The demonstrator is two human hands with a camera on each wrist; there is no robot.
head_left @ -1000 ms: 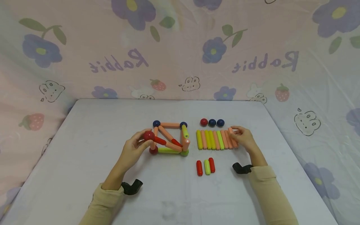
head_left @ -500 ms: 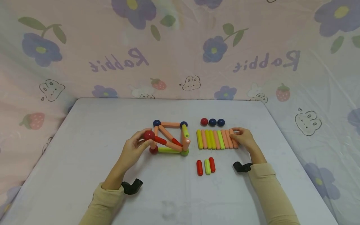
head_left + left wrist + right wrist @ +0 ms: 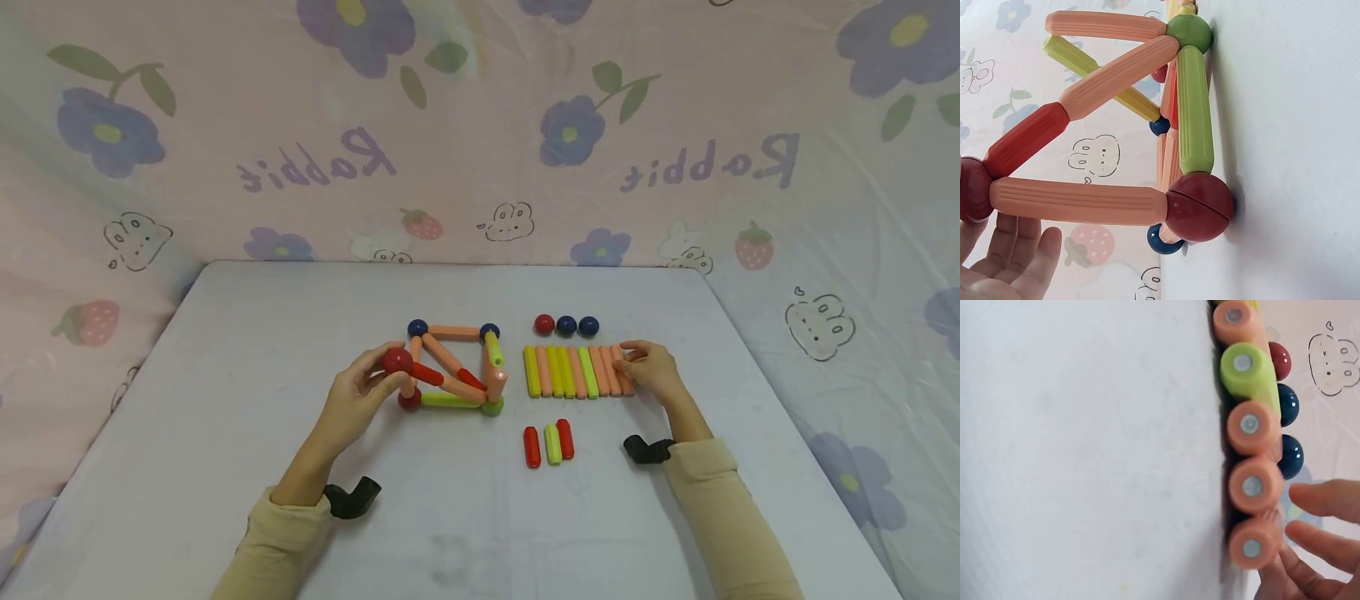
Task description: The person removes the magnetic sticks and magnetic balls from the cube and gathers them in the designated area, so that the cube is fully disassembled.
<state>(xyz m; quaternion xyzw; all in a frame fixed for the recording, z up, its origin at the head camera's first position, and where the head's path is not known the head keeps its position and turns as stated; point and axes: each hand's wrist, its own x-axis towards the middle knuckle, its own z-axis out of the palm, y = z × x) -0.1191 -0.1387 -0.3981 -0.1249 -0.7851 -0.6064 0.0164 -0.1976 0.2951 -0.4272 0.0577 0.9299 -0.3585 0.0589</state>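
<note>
My left hand [image 3: 358, 400] pinches a red ball [image 3: 397, 361] at the raised top corner of a magnetic ball-and-rod frame. From that ball a peach rod [image 3: 1079, 201] runs down to a lower red ball [image 3: 1200, 206]. A red rod [image 3: 1027, 139] joined to a peach one slants to the green ball [image 3: 1189, 34]. My right hand [image 3: 652, 371] is at the right end of a row of peach, yellow and green rods [image 3: 572, 373]. Its fingers are spread, with fingertips right at the endmost peach rod [image 3: 1252, 544].
Behind the row sit a red ball [image 3: 543, 324] and two blue balls [image 3: 577, 326]. Nearer on the white table [image 3: 450, 517] lie two red rods [image 3: 532, 447] and a short green rod [image 3: 553, 444]. A printed curtain [image 3: 465, 167] hangs behind the table.
At the row's right end, the peach rod under my right fingers has shifted slightly right and now lines up with the others. My left hand and the frame hold still.
</note>
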